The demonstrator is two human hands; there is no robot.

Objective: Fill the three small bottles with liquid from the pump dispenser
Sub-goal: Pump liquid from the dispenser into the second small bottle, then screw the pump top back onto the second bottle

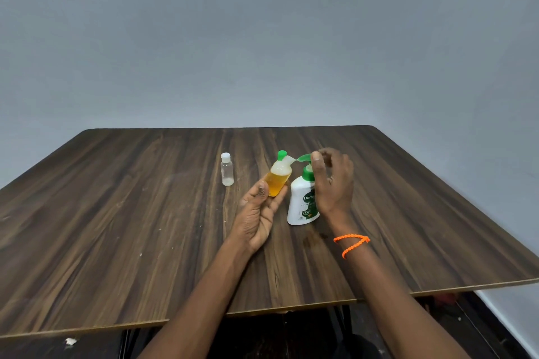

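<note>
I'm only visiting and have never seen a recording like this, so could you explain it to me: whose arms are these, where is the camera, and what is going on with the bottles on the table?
There is no machine here. A person wears a wide-angle camera on the head, so you look forward and down along their own two arms.

On the wooden table stands a white pump dispenser with a green pump top. The right hand, whose wrist wears an orange bracelet, rests its thumb on the pump head.

The left hand holds a small bottle tilted so its open mouth meets the green spout. It already holds orange-yellow liquid, and its green flip cap hangs open.

Further left, a small clear bottle with a white cap stands alone and looks empty. A third small bottle is not in view.
</note>
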